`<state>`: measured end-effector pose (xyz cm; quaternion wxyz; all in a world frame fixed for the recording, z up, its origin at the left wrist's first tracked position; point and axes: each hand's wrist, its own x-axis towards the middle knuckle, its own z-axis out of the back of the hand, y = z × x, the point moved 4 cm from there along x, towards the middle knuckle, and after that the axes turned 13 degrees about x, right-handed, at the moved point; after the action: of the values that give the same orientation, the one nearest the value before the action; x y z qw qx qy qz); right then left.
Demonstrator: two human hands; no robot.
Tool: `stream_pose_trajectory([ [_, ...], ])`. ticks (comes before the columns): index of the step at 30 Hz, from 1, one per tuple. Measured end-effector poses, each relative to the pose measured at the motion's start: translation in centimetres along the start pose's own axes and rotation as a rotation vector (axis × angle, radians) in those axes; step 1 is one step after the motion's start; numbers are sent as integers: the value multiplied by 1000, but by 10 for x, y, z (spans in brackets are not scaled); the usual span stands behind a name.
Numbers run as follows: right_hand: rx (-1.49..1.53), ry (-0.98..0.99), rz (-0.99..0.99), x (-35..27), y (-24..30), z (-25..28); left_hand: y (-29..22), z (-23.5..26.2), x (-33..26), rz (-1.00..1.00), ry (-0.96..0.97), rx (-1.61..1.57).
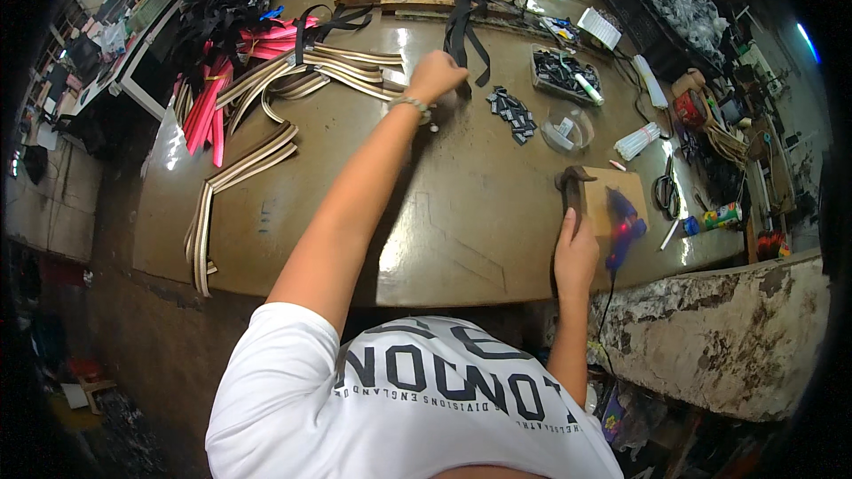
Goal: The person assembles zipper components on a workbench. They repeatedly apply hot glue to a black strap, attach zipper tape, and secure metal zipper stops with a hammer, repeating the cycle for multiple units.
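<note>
My left hand [435, 77] reaches across the table with its fingers curled closed at a bunch of black straps [461, 25]. A dark strap end shows just beyond the knuckles; the fingertips are hidden. Nearer, on the right, my right hand [575, 257] is wrapped round a dark strap-like piece [573, 188] that rises above the thumb and bends over at its top. Beside it a blue-purple glue gun [625, 229] with a red light lies on a brown board [608, 186], its cord running off the near edge. Small black buckles [510, 113] are heaped between the hands, farther back.
Striped straps [253, 160] and pink straps [216, 106] spread over the left side of the table [444, 239]. At right are a tray of black parts [565, 73], a clear round container [568, 129], white glue sticks [637, 140], scissors [666, 188] and a colourful can [713, 218].
</note>
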<state>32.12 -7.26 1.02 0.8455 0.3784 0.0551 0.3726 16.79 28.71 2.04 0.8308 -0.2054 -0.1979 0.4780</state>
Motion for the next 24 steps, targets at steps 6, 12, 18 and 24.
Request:
stream_pose_trajectory([
  [6, -323, -129, 374, -12, 24, -1, 31, 26, -134, 182, 107, -706],
  [12, 319, 183, 515, -37, 87, -38, 18, 32, -251, 421, 238, -1101],
  [18, 1249, 1362, -607, -36, 135, -120, 1, 70, -300, 49, -24, -407],
  [24, 897, 1085, -89, 100, 155, -135, 8, 65, -355, 60, 53, -194],
])
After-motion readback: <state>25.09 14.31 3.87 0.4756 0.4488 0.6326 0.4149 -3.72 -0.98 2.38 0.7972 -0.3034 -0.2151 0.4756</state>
